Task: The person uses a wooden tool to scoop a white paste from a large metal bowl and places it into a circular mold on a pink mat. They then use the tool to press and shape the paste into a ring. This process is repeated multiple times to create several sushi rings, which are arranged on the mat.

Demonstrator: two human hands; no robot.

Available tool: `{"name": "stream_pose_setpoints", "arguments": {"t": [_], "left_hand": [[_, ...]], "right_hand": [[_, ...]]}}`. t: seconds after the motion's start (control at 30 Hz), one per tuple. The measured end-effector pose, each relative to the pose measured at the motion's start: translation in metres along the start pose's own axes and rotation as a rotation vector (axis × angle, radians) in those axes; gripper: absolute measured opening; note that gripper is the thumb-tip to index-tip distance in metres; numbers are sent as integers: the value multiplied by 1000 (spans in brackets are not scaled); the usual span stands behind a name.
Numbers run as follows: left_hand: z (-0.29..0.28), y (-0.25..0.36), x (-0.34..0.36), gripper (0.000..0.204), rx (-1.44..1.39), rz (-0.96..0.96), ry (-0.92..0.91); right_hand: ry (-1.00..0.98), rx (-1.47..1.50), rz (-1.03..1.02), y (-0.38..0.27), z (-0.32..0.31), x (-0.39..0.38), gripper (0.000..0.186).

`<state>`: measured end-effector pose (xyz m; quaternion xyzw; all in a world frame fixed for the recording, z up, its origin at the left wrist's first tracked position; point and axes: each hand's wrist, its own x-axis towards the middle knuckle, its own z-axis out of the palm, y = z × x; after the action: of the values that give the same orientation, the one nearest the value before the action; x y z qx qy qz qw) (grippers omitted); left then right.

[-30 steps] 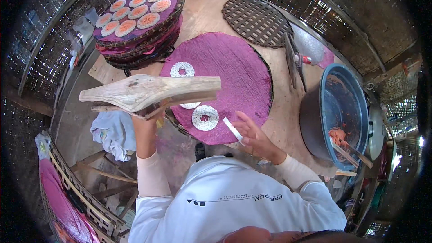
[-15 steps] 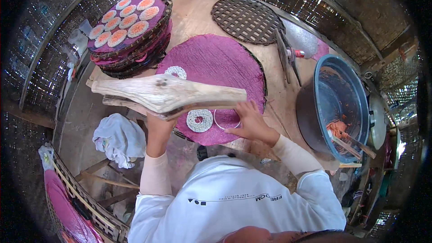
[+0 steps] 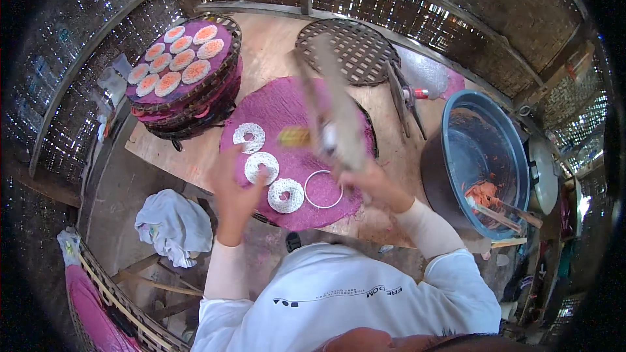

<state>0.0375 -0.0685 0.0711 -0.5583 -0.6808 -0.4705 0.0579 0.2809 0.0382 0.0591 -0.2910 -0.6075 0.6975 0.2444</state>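
R hand [image 3: 368, 181] is gripping the near end of a long flat wooden paddle [image 3: 339, 107], fingers wrapped round it, blade blurring as it's angling up & away over the purple mat [image 3: 287, 101]. A small yellowish lump [image 3: 295, 135] is showing beside the blade, too blurry to say if it's riding on it or lying on the mat.

L hand [image 3: 236, 190] is hovering open at the mat's near-left edge, fingers spread, holding nothing, just beside the middle white ring-shaped cake [image 3: 261, 167]. Three such cakes are lying in a diagonal row on the mat: one further up [image 3: 249, 137], one nearer [image 3: 286, 195]. A thin metal ring mould [image 3: 323, 189] is sitting empty right beside the last cake, just under the R wrist.

Risks, as I'm reading it: paddle is long & swinging close over the cakes, so a low dip could be clipping a soft ring & tearing it. R wrist could be nudging the mould into the nearest cake. L fingers are very near the middle cake, an easy smudge.

Off to the sides: stacked trays of orange-topped cakes [image 3: 176, 58] far left, dark woven tray [image 3: 349, 49] beyond, blue basin [image 3: 486, 156] w/ orange mix on the right.
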Motion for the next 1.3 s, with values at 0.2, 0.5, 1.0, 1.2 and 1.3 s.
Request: {"name": "stream_pose_setpoints", "arguments": {"t": [0.2,0.5,1.0,1.2,1.3], "left_hand": [[3,-118,-83,55,416,-535,-127],[29,-97,-71,53,284,-663,-173],[91,-115,37,62,357,-455,1],[72,25,94,56,-1247,-258,-68],[39,46,113,54,-1898,-255,-175]], "right_hand": [[442,-207,-215,21,-98,71,36],[446,55,-149,53,-113,77,26],[510,-138,-140,39,-80,2,36],[47,-146,17,-5,-37,-18,38],[-146,-153,41,-24,-15,-21,42]]}}
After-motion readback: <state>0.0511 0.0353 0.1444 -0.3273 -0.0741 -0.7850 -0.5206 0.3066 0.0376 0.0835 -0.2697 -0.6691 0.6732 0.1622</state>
